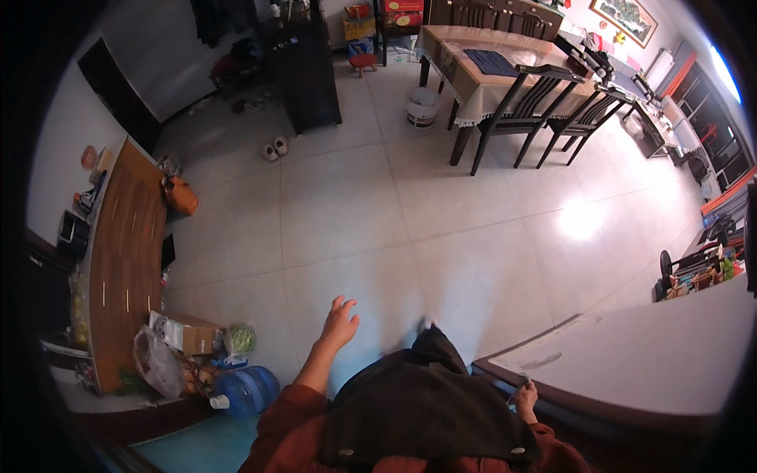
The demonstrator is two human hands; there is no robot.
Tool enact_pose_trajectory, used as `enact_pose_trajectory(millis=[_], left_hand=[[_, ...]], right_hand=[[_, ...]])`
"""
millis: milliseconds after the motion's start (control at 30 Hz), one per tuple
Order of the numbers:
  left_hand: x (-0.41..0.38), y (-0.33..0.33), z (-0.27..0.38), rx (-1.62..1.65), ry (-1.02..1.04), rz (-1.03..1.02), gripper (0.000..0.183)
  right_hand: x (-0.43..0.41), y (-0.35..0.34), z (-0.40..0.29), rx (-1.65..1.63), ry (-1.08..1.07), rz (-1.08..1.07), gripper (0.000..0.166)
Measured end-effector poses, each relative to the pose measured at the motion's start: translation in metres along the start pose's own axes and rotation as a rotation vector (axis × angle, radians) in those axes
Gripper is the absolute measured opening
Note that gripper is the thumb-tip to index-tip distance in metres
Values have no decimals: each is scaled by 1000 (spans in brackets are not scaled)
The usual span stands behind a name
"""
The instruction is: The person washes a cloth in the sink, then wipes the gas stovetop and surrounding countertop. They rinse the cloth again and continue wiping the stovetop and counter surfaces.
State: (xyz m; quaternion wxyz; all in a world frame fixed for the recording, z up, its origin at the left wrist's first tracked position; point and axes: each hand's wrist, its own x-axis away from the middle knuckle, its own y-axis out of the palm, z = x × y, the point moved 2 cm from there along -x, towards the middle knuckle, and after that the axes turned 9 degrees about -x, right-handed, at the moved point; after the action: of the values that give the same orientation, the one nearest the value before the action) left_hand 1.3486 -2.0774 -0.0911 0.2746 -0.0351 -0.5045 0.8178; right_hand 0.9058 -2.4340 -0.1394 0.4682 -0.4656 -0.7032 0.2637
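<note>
My left hand (pixel 342 322) is held out over the tiled floor (pixel 343 236), fingers loosely bent and apart, with nothing in it. At the lower right, beside the dark door frame (pixel 568 393), my right hand (pixel 525 401) has its fingers curled around a small greyish object (pixel 524 379). Too little of that object shows to tell what it is. A dark apron or garment (pixel 426 408) covers my front. One shoe tip shows faintly beyond its hem.
On the left stand a wooden cabinet (pixel 127 236), a cardboard box (pixel 198 337), a bagged green vegetable (pixel 241 339) and a blue water jug (pixel 248 390). A white wall (pixel 639 349) borders the right. Farther off are a dining table (pixel 467 97), chairs (pixel 526 100), a bin (pixel 421 106) and shoes (pixel 275 148).
</note>
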Motion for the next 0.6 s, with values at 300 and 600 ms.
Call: enact_pose_trajectory(millis=[300, 600], left_hand=[[-230, -52, 0, -88, -234, -64, 39], [-403, -104, -86, -21, -460, -4, 37]], right_hand=[[-200, 111, -209, 22, -220, -101, 25], [-359, 242, -675, -361, -651, -432, 26]])
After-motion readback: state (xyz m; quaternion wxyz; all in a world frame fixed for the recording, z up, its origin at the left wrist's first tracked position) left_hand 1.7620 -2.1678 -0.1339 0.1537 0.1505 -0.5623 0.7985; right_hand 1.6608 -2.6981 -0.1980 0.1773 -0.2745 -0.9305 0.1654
